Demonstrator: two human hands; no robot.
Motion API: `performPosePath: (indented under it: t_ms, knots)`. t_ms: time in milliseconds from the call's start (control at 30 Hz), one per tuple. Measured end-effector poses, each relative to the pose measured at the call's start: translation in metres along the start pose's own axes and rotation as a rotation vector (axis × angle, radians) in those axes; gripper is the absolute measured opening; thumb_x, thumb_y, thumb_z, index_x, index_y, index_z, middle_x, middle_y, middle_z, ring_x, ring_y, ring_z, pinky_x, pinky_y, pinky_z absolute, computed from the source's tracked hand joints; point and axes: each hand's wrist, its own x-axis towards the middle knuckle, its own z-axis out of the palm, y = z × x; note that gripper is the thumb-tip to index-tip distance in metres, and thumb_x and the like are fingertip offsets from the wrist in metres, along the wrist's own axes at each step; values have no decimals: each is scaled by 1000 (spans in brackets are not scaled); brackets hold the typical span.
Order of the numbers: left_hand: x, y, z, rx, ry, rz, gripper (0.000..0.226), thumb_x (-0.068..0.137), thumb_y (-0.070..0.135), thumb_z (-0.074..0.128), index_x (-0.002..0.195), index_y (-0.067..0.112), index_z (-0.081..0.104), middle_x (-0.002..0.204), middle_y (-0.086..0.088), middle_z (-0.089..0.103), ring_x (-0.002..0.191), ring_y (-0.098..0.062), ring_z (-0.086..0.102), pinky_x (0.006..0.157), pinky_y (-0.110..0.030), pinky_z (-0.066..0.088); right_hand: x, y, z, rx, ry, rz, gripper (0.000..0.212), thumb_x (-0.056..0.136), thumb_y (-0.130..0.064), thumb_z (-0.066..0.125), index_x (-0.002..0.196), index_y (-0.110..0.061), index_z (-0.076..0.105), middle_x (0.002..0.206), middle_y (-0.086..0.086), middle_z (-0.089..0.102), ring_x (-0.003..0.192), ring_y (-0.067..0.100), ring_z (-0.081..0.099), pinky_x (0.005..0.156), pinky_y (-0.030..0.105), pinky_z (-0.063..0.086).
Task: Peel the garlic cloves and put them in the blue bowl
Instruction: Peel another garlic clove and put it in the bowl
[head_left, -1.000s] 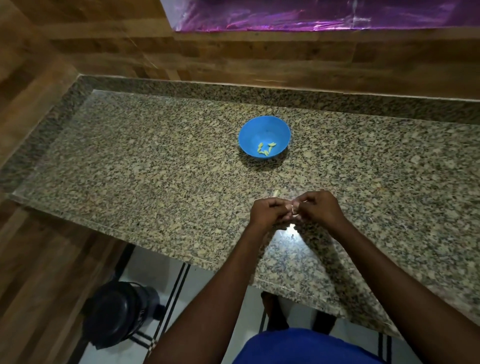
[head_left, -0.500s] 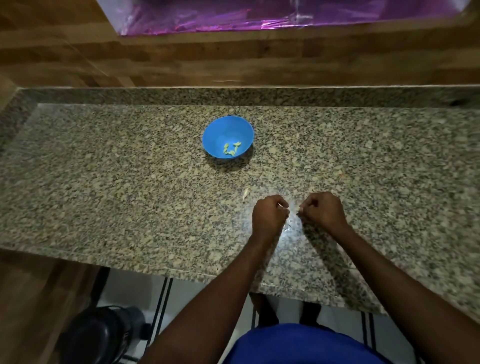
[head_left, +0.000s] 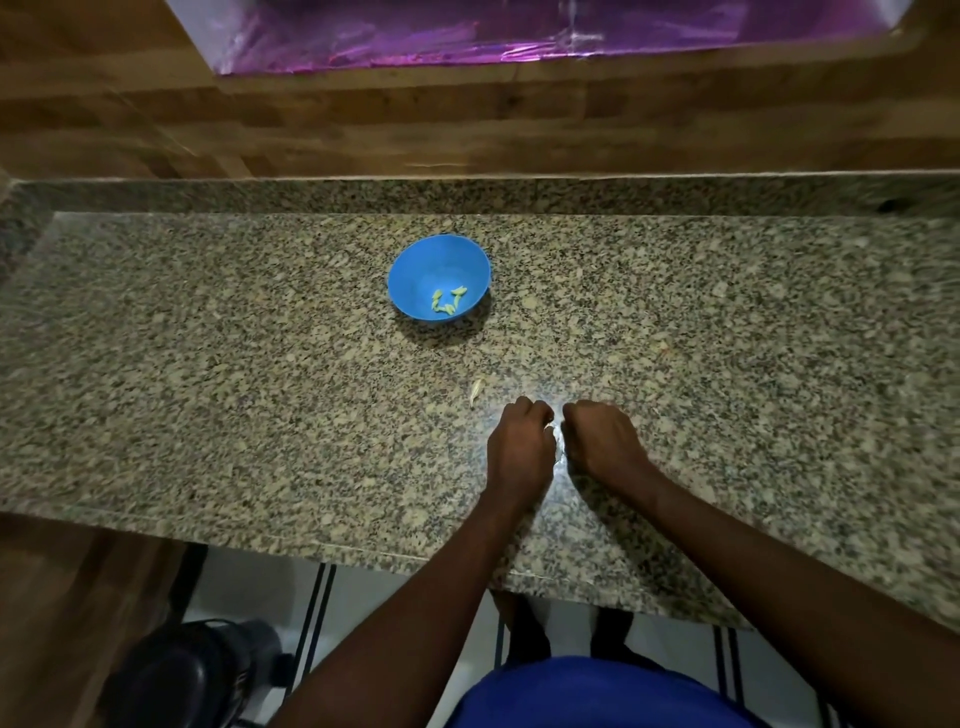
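- Whereas a second ago both hands met over one small piece held above the counter (head_left: 208, 395), the left hand (head_left: 521, 446) and right hand (head_left: 602, 441) now sit low on the stone, fists just apart, fingers curled under.
- Head view: a pale sliver shows at the left hand's fingertips; whether it is a clove or skin cannot be told, and what the right hand holds is hidden.
- Judgement: the parting suggests the skin has been pulled away, so the drop into the bowl (head_left: 410, 270) may follow.
- A loose clove (head_left: 475, 391) lies on the stone just beyond the left hand, between it and the bowl; its long axis runs near-to-far, tilted slightly right at the far end.
- Peeled cloves (head_left: 448, 301) lie in the bowl's bottom, well beyond the hands.
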Motion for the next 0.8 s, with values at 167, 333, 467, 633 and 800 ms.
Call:
performPosePath:
  t_ms: [167, 333, 467, 633, 800]
  knots:
    - [0, 0, -3, -11, 5, 10, 19, 92, 16, 54, 109, 14, 64, 108, -5, 59, 100, -24, 56, 76, -39, 47, 2, 7, 2, 221, 80, 293, 16, 75, -11, 56, 60, -10, 50, 55, 5, 55, 53, 25, 54, 49, 34, 43]
    - [0, 1, -3, 18, 4, 7, 21, 94, 18, 53, 111, 16, 64, 111, -4, 58, 102, -22, 55, 74, -35, 45, 1, 10, 3, 230, 111, 332, 24, 80, -10, 61, 59, -12, 50, 54, 3, 56, 54, 22, 56, 50, 36, 48]
    - [0, 2, -2, 29, -9, 19, 21, 94, 19, 52, 112, 18, 64, 110, -2, 58, 102, -21, 55, 74, -38, 49, -6, 3, 6, 62, 98, 171, 14, 79, -6, 55, 66, -9, 49, 60, 8, 55, 56, 32, 54, 47, 32, 29]
    - [2, 7, 1, -234, -47, -50, 18, 88, 12, 61, 99, 19, 73, 91, 1, 72, 83, -16, 65, 70, -34, 51, -2, 12, -2, 255, 72, 328, 19, 78, -10, 66, 61, -18, 63, 54, -10, 59, 55, 13, 62, 48, 25, 43]
    - [12, 24, -7, -557, -129, -217, 9, 84, 13, 72, 89, 18, 78, 74, 1, 75, 60, -10, 68, 60, -30, 56, -6, 6, -23, 901, 72, 589, 18, 91, 6, 59, 76, 8, 70, 57, 14, 67, 46, 25, 63, 51, 42, 61]
